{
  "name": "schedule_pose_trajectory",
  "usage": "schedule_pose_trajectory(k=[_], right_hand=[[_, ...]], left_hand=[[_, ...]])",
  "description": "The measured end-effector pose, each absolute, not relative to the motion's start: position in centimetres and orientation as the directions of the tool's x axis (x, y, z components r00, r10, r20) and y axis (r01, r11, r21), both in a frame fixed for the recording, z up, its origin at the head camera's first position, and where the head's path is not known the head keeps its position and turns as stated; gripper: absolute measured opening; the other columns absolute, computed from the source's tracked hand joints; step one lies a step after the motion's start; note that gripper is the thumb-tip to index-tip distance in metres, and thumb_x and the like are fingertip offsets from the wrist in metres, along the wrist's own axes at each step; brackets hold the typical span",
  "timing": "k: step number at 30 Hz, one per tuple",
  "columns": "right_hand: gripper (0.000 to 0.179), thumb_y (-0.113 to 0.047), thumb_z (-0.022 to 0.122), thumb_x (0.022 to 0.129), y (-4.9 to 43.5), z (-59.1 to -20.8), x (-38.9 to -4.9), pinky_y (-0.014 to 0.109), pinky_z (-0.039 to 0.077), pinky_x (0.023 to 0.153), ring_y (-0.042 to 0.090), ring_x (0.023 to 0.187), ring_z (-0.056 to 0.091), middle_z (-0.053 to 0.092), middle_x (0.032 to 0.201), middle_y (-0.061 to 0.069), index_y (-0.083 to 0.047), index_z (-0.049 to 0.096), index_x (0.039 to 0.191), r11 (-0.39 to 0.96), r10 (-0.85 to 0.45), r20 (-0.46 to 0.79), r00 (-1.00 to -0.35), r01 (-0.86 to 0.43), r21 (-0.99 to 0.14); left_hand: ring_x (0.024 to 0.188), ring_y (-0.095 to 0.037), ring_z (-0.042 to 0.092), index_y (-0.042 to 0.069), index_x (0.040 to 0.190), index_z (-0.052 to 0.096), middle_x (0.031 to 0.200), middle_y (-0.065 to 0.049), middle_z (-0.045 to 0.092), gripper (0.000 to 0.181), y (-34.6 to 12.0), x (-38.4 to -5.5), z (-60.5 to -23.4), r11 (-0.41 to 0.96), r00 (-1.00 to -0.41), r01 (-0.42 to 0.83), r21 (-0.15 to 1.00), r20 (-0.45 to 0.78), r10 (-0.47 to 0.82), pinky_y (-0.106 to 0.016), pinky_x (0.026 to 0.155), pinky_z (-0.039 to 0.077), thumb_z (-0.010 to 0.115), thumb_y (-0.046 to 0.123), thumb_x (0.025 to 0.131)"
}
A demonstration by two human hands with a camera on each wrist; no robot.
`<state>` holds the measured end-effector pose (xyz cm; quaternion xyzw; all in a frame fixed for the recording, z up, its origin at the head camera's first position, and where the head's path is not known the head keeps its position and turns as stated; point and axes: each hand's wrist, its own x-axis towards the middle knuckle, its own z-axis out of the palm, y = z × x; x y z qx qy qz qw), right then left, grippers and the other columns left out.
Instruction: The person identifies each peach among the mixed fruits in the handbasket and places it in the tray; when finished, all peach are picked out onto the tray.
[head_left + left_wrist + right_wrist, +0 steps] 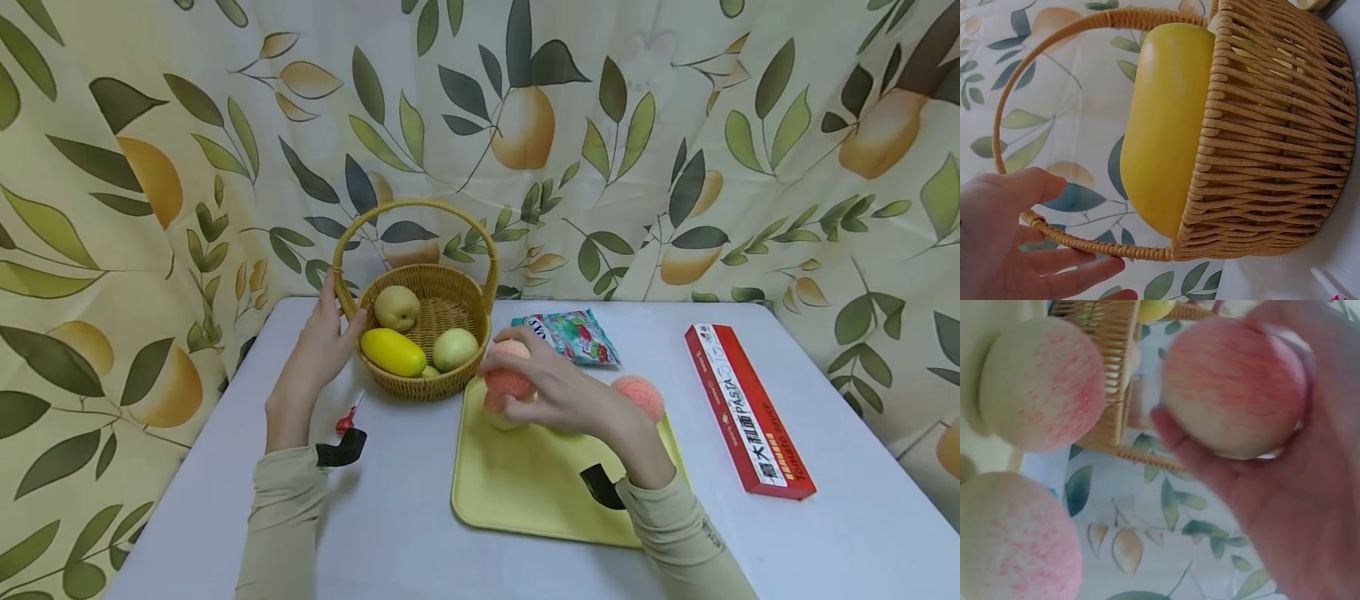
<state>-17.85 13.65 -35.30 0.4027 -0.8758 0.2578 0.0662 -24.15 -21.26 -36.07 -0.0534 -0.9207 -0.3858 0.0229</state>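
Note:
My right hand [566, 392] grips a pink-and-cream peach [1235, 387], thumb and fingers round its sides, above the far-left corner of a yellow tray [540, 492]. Two more peaches are on the tray: one peach [1041, 384] just below the held one, another peach [639, 395] partly behind my right wrist. With its fingers extended, my left hand [318, 346] rests at the handle of a wicker basket [423, 388]. Inside the basket are a smooth yellow oblong fruit [1169, 125], a round tan fruit [397, 308] and a pale green round fruit [455, 349].
A colourful candy packet [573, 337] lies behind the tray. To the right is a long red pasta box [750, 412]. A red lollipop [346, 421] lies beside my left wrist, and a patterned curtain [622, 208] hangs behind the table.

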Motion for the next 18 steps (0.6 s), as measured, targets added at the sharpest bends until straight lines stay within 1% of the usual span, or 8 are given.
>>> schedule_pose_trajectory(k=[3,5,7,8,10,14,16,18], right_hand=[[0.037,-0.017,0.063,0.083,13.6,-35.5,-17.8,0.043,0.048,0.100,0.021,0.133,0.049,0.046,0.147,0.006,-0.033,0.067,0.117,0.525,-0.657,0.361,-0.662,-0.746,-0.411],[0.032,-0.019,0.066,0.088,13.4,-35.6,-17.6,0.046,0.047,0.105,0.022,0.135,0.048,0.044,0.148,0.006,-0.032,0.067,0.117,0.520,-0.654,0.355,-0.668,-0.738,-0.430],[0.028,-0.024,0.072,0.092,13.2,-35.6,-17.4,0.044,0.049,0.104,0.021,0.133,0.049,0.045,0.147,0.006,-0.030,0.066,0.119,0.524,-0.655,0.327,-0.681,-0.722,-0.452],[0.031,-0.027,0.075,0.092,13.0,-35.5,-17.3,0.043,0.051,0.103,0.021,0.130,0.051,0.046,0.144,0.005,-0.029,0.065,0.121,0.531,-0.654,0.305,-0.692,-0.708,-0.466],[0.042,-0.032,0.080,0.089,12.7,-35.4,-17.1,0.038,0.055,0.098,0.018,0.123,0.055,0.049,0.140,0.002,-0.027,0.062,0.127,0.561,-0.645,0.251,-0.722,-0.670,-0.485],[0.061,-0.038,0.082,0.085,12.4,-34.7,-16.5,0.034,0.057,0.096,0.011,0.114,0.061,0.058,0.133,-0.006,-0.026,0.051,0.136,0.643,-0.594,0.115,-0.796,-0.555,-0.528],[0.064,-0.040,0.082,0.084,12.3,-34.3,-15.9,0.034,0.057,0.094,0.012,0.110,0.062,0.055,0.136,-0.005,-0.027,0.047,0.137,0.666,-0.586,0.031,-0.810,-0.503,-0.550],[0.063,-0.042,0.081,0.085,12.3,-34.0,-15.3,0.033,0.057,0.090,0.013,0.104,0.063,0.052,0.135,0.000,-0.027,0.048,0.136,0.683,-0.600,-0.050,-0.799,-0.479,-0.551]], left_hand=[[0.154,-0.045,0.032,0.019,0.163,-0.020,0.174,-0.018,0.007,0.087,-21.4,-23.9,-36.3,0.696,-0.994,0.110,0.709,0.078,0.077,-0.064,0.123,0.029,0.044,0.042,0.109],[0.153,-0.046,0.032,0.018,0.163,-0.020,0.173,-0.019,0.008,0.087,-21.5,-23.8,-36.4,0.700,-0.994,0.113,0.706,0.079,0.080,-0.065,0.122,0.029,0.043,0.043,0.109],[0.152,-0.048,0.032,0.019,0.163,-0.021,0.173,-0.020,0.009,0.088,-21.6,-23.8,-36.4,0.704,-0.993,0.117,0.701,0.080,0.085,-0.066,0.121,0.030,0.043,0.045,0.109],[0.152,-0.048,0.032,0.019,0.163,-0.020,0.173,-0.021,0.009,0.088,-21.6,-23.8,-36.4,0.706,-0.993,0.119,0.698,0.083,0.086,-0.066,0.121,0.030,0.043,0.045,0.109],[0.152,-0.049,0.032,0.019,0.163,-0.021,0.173,-0.022,0.010,0.088,-21.6,-23.9,-36.3,0.710,-0.992,0.125,0.693,0.087,0.090,-0.067,0.121,0.029,0.042,0.047,0.108],[0.153,-0.048,0.031,0.019,0.163,-0.021,0.172,-0.022,0.010,0.088,-21.4,-24.0,-36.2,0.711,-0.991,0.130,0.691,0.091,0.093,-0.067,0.122,0.028,0.042,0.047,0.108],[0.153,-0.048,0.031,0.019,0.163,-0.021,0.173,-0.021,0.008,0.088,-21.3,-23.9,-36.1,0.708,-0.992,0.123,0.695,0.084,0.091,-0.066,0.123,0.027,0.042,0.047,0.108],[0.153,-0.047,0.031,0.020,0.163,-0.022,0.173,-0.020,0.007,0.088,-21.3,-23.8,-36.1,0.706,-0.994,0.113,0.699,0.074,0.086,-0.067,0.122,0.027,0.042,0.046,0.108]])
